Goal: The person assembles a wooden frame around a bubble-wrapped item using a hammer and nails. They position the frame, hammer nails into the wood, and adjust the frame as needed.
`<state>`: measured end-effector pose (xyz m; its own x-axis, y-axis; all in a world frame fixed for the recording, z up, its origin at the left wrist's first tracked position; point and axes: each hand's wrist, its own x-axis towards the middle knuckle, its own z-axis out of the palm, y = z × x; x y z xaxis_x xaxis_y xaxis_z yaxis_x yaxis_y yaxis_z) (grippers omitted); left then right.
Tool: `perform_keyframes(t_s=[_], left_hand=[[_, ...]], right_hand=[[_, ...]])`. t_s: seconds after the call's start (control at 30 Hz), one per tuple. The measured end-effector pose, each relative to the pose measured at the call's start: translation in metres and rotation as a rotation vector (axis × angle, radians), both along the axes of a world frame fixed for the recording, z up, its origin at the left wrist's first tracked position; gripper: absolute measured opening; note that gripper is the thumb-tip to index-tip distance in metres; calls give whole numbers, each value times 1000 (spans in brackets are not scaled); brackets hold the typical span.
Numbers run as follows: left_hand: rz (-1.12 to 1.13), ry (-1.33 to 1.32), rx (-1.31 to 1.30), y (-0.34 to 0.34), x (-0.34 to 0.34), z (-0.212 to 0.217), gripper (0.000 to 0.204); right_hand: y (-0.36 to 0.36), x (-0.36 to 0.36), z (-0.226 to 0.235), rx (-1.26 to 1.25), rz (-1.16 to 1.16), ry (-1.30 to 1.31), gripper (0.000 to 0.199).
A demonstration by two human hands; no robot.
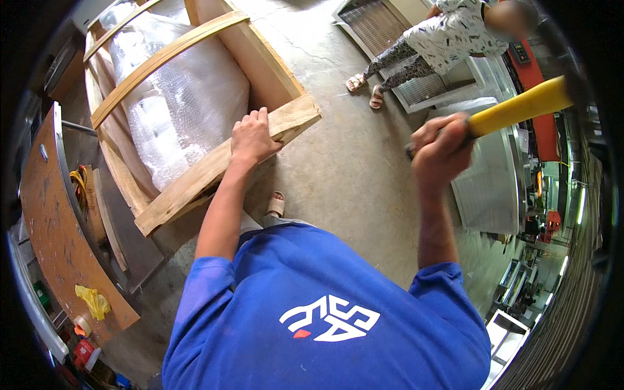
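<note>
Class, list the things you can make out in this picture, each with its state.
Wooden crate: slatted across the top, gaps open
Bulky item: bubble-wrapped, inside the crate
Left grip: on the crate's near board
Yellow-handled tool: held up, far end unclear
Right grip: closed around the tool
Yellow plastic: crumpled
Other person: standing

Slatted wooden crate (188,193) (bubble-wrapped bundle (188,91) inside), yellow-handled tool (520,109) raised
</note>
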<state>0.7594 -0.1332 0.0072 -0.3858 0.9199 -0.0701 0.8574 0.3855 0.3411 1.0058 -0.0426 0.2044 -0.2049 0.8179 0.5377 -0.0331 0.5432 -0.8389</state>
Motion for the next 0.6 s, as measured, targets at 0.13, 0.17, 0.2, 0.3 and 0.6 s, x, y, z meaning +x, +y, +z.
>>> perform_keyframes(t_s=[0.13,0.17,0.2,0.3,0.6], left_hand=[[-3,-22,55,3,4,-5,65],[10,-21,50,5,2,-5,62],[15,-21,35,3,1,-8,60],[1,-17,32,5,-2,-2,51],[-3,-27,-6,4,1,-5,49]], right_hand=[[-39,61,-152,-29,-153,-997,30],[-39,58,-149,-142,-107,-1045,31],[-42,57,-143,-269,-64,-1092,31],[-33,50,-110,-200,-45,-1021,31],[-8,17,-76,-57,-63,-210,27]])
